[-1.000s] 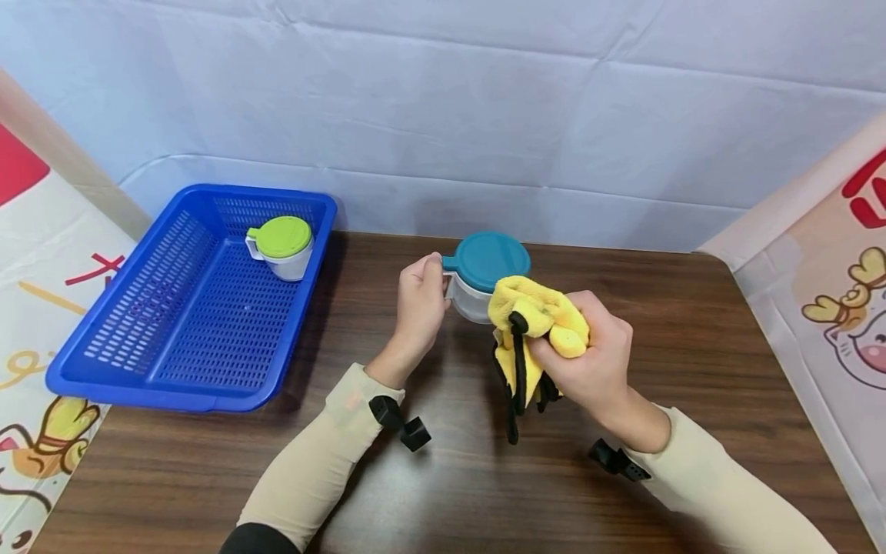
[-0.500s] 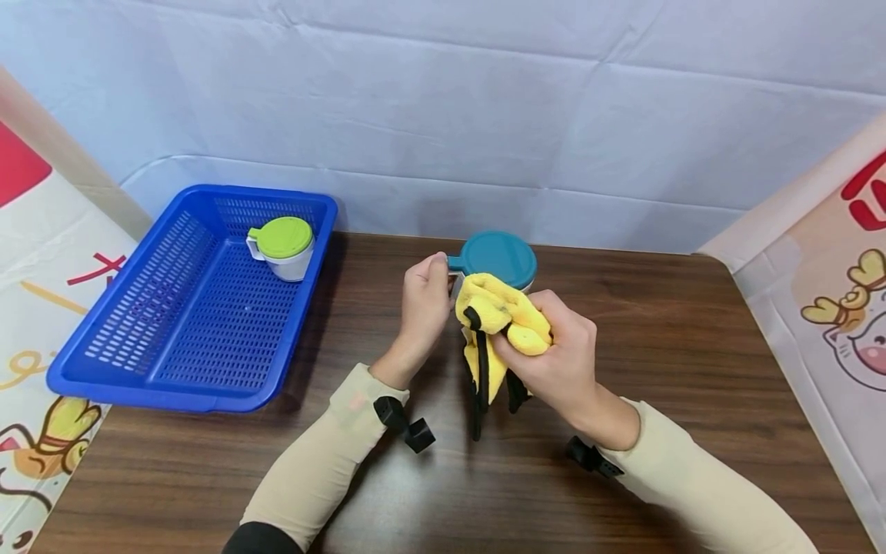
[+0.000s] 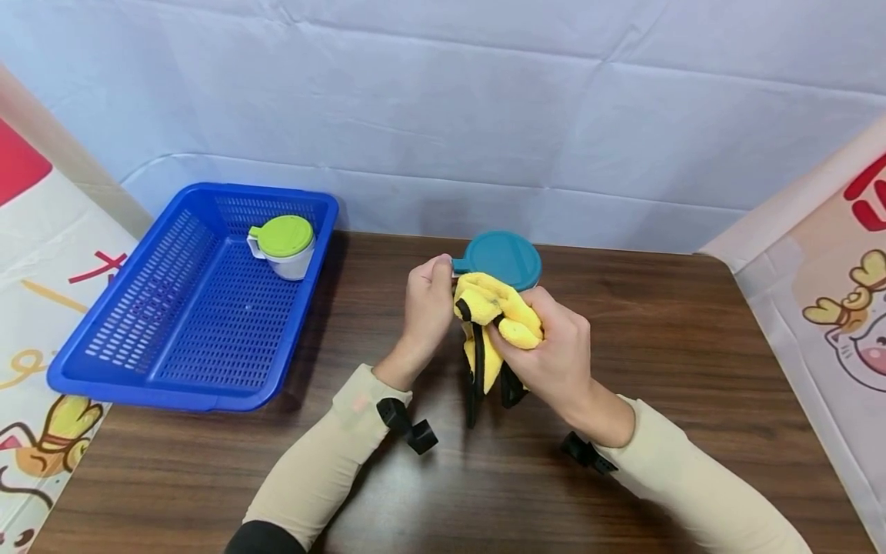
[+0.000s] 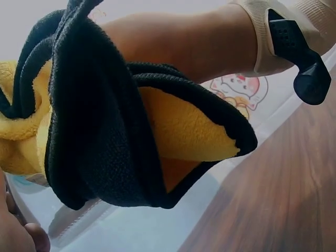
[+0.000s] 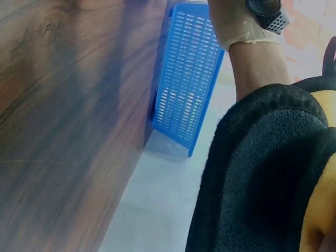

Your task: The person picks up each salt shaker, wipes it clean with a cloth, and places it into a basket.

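Cup and cloth, both hands engaged.
The cup (image 3: 504, 260) is at upper centre of the frame; the left hand (image 3: 428, 304) grips its left side, beside the lid's tab (image 3: 460, 266). The right hand (image 3: 557, 346) clenches the bunched cloth (image 3: 487, 298) in front; contact with the cup cannot be confirmed. Expected handling: cup light, rigid, smooth-lidded, best held on the tab side; cloth soft, limp, secure when gathered.

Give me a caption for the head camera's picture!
Left hand holds a teal-lidded cup, right hand a yellow cloth, near a basket.
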A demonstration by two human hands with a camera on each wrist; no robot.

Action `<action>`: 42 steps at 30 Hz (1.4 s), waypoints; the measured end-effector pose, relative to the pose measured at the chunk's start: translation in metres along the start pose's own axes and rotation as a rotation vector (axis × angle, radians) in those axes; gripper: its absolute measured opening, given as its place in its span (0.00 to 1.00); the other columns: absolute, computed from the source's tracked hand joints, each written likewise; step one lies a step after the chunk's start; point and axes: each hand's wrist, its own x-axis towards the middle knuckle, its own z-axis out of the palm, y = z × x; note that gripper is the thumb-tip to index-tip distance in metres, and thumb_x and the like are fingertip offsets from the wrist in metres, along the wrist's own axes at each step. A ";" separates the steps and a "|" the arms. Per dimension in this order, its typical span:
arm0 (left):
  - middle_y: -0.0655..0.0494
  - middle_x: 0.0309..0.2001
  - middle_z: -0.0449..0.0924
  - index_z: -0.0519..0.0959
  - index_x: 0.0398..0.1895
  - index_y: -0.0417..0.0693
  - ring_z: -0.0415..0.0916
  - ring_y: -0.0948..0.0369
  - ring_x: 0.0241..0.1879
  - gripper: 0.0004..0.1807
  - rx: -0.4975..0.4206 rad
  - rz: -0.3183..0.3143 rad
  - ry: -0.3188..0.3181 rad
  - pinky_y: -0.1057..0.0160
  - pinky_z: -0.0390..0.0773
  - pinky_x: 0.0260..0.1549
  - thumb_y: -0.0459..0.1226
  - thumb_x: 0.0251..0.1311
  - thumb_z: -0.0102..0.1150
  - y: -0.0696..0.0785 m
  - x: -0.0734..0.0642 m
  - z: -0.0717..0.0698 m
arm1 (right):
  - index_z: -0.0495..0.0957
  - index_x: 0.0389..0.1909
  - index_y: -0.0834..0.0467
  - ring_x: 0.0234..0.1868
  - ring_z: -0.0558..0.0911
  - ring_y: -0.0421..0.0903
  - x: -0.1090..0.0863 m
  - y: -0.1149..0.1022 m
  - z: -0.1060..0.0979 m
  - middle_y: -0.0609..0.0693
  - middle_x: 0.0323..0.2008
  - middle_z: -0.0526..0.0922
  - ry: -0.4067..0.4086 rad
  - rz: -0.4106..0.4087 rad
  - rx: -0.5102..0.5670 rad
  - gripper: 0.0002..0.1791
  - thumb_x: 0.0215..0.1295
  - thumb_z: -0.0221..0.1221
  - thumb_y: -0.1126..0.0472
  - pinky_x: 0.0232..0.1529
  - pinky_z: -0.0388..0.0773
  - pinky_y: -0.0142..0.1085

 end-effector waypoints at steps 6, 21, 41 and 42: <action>0.59 0.13 0.55 0.58 0.13 0.50 0.53 0.64 0.13 0.24 0.032 0.020 -0.012 0.67 0.55 0.15 0.36 0.73 0.39 0.001 0.000 -0.001 | 0.75 0.31 0.62 0.18 0.69 0.43 0.001 0.001 0.000 0.49 0.19 0.71 -0.001 -0.016 -0.014 0.13 0.49 0.69 0.64 0.20 0.68 0.36; 0.60 0.10 0.53 0.59 0.13 0.50 0.47 0.64 0.09 0.24 -0.102 -0.025 -0.045 0.67 0.51 0.13 0.34 0.73 0.37 0.000 0.002 -0.003 | 0.73 0.30 0.61 0.18 0.69 0.43 0.001 0.006 -0.010 0.50 0.19 0.72 -0.013 -0.003 -0.024 0.12 0.48 0.67 0.66 0.20 0.67 0.36; 0.62 0.10 0.54 0.60 0.11 0.50 0.47 0.68 0.09 0.22 -0.135 -0.102 -0.020 0.71 0.50 0.12 0.30 0.67 0.37 0.003 0.004 -0.005 | 0.74 0.28 0.64 0.21 0.67 0.40 0.000 0.018 -0.030 0.50 0.19 0.73 0.071 0.148 0.021 0.11 0.48 0.65 0.63 0.23 0.63 0.28; 0.62 0.10 0.54 0.60 0.11 0.50 0.47 0.68 0.09 0.22 -0.133 -0.103 -0.024 0.71 0.50 0.12 0.30 0.67 0.37 0.003 0.004 -0.005 | 0.74 0.29 0.64 0.21 0.67 0.40 0.000 0.019 -0.031 0.50 0.20 0.73 0.073 0.151 0.021 0.11 0.48 0.65 0.64 0.23 0.63 0.28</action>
